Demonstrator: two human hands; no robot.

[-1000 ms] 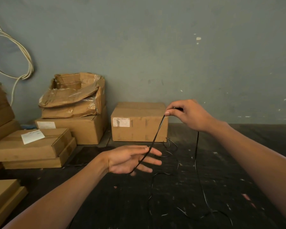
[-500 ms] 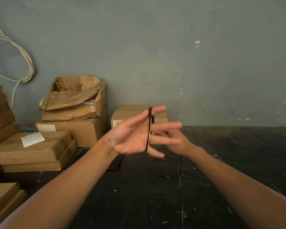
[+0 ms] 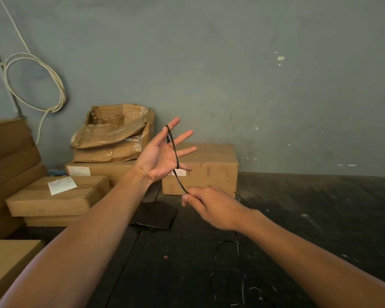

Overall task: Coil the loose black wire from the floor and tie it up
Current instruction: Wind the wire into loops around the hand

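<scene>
The thin black wire [image 3: 175,152] loops over the spread fingers of my left hand [image 3: 162,155], which is raised palm up with fingers apart. From the little finger the wire drops to my right hand [image 3: 206,204], which pinches it between thumb and forefinger just below and right of the left hand. The loose rest of the wire [image 3: 216,261] trails down behind my right wrist and lies in slack curves on the dark floor [image 3: 309,218].
Cardboard boxes stand along the grey wall: one closed box [image 3: 211,172] behind my hands, a torn open box [image 3: 116,134] on a stack at the left, more at the far left. A white cable coil [image 3: 38,85] hangs on the wall. A dark flat scrap [image 3: 156,215] lies on the floor.
My left hand rose with the wire wound over its fingers. My right hand came from behind the left hand down to below it, drawing the wire across the palm.
</scene>
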